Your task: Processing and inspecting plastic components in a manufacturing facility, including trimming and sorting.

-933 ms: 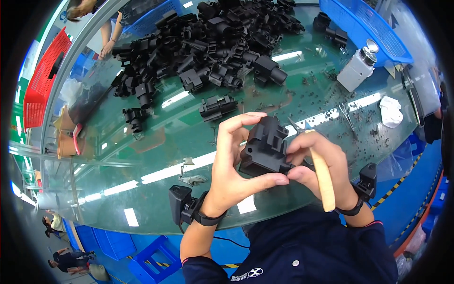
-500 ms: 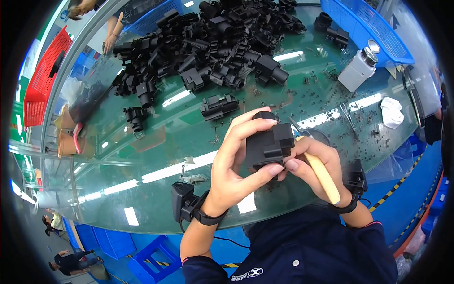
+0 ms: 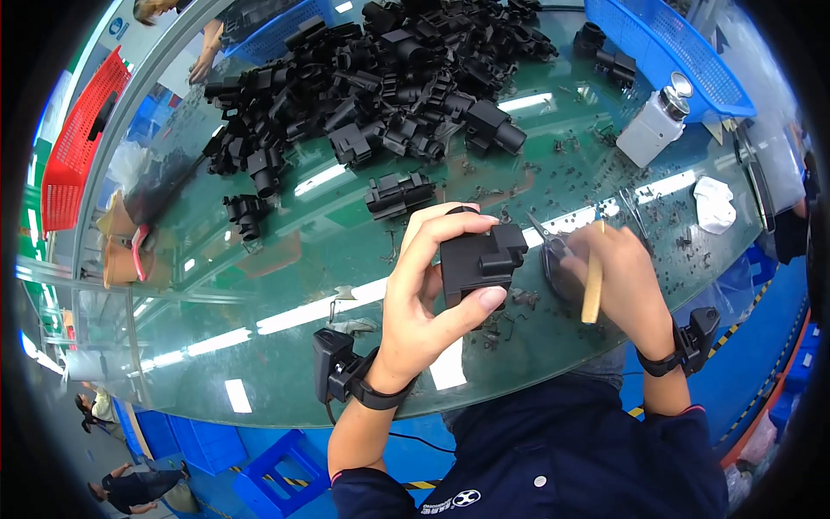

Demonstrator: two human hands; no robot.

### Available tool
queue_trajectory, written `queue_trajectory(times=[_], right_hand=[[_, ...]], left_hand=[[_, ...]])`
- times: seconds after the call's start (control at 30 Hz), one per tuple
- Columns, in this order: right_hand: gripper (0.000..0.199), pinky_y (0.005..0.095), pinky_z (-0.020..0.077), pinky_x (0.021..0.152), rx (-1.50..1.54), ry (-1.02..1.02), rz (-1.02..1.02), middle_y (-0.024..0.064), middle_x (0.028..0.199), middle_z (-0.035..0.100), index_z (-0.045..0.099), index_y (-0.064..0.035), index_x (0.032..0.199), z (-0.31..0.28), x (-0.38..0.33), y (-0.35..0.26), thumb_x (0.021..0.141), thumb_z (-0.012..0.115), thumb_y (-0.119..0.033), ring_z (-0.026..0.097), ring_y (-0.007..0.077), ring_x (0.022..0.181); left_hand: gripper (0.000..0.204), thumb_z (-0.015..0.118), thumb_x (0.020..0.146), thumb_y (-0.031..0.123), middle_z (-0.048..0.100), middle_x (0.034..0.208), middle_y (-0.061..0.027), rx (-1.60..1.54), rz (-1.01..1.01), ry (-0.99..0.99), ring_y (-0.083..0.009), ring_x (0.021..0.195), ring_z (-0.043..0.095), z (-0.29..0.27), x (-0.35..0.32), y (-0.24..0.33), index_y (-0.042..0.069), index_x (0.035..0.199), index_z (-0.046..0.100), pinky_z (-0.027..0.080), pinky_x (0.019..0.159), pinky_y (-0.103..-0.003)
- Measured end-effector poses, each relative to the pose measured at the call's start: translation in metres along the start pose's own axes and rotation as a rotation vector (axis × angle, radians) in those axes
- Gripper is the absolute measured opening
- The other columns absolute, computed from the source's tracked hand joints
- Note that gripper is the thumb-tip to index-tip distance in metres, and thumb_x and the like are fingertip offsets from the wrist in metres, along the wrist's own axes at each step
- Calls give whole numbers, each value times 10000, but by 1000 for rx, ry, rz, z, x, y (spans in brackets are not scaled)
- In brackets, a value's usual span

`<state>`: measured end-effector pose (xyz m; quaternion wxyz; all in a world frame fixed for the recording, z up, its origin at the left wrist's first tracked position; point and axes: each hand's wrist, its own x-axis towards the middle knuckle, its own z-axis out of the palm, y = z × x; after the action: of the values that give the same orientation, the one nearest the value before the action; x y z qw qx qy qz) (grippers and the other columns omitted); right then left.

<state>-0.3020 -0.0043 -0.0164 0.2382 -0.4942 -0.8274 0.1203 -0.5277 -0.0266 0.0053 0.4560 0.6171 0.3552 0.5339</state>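
Observation:
My left hand (image 3: 415, 298) is closed around a blocky black plastic housing (image 3: 471, 264), held above the table with the fingers over its far side and the thumb at its near edge. My right hand (image 3: 629, 281), slightly blurred, grips a slim tool with a pale yellow handle (image 3: 592, 294); its working end is hidden. Beside the right fingers, a dark-handled cutting tool (image 3: 553, 253) with a pointed metal tip lies on the table, partly covered by the hand. Another black plastic part (image 3: 399, 196) rests just beyond my left hand.
A large heap of black plastic parts (image 3: 372, 82) covers the far table. At the right are a blue basket (image 3: 683, 60), a silver pump bottle (image 3: 653, 130), a crumpled white cloth (image 3: 715, 206), tweezers (image 3: 638, 216) and scattered black scraps. Another person's hand (image 3: 205, 56) shows at far left.
My right hand has left the housing and moved right with the yellow-handled tool, to beside the dark-handled tool. My left hand still holds the housing, shifted slightly left.

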Motion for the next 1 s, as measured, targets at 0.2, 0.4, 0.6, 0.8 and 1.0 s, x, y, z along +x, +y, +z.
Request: queue_trajectory(times=[0.2, 0.4, 0.6, 0.8, 1.0], right_hand=[[199, 385, 431, 595, 30, -115, 176, 122, 683, 570, 548, -26, 797, 0, -8, 6, 678, 679, -118, 560, 317, 639], [239, 266, 441, 552, 395, 155, 65, 77, 648, 587, 603, -6, 878, -30, -4, 2, 655, 673, -53, 561, 172, 550], [349, 281, 345, 469, 285, 209, -347, 50, 632, 568, 631, -41, 880, -41, -6, -19, 580, 751, -172, 487, 182, 511], [343, 286, 315, 461, 214, 212, -363, 33, 594, 527, 650, -58, 876, -41, -4, -16, 571, 750, -180, 429, 176, 483], [347, 284, 311, 464, 161, 200, -380, 31, 598, 531, 655, -63, 876, -45, -4, -15, 566, 749, -187, 420, 173, 486]], left_hand=[[429, 651, 713, 89, 415, 1191, -139, -73, -60, -8, -206, 1092, 454, -1, 0, -2, 10, 1106, 499, 426, 868, -313], [468, 605, 691, 293, 521, 1140, -214, -9, -113, 87, -223, 990, 531, 5, 1, 0, -17, 1031, 521, 409, 853, -313], [464, 600, 694, 296, 525, 1134, -217, 5, -99, 79, -205, 956, 544, 4, 0, -4, -22, 1023, 520, 417, 837, -301], [406, 616, 706, 196, 493, 1168, -183, -71, -121, 18, -182, 973, 529, -3, -1, -4, -7, 1043, 514, 405, 850, -289], [383, 643, 699, 80, 467, 1192, -145, -112, -110, -42, -170, 992, 517, -7, -1, -4, 7, 1055, 522, 407, 847, -277]])
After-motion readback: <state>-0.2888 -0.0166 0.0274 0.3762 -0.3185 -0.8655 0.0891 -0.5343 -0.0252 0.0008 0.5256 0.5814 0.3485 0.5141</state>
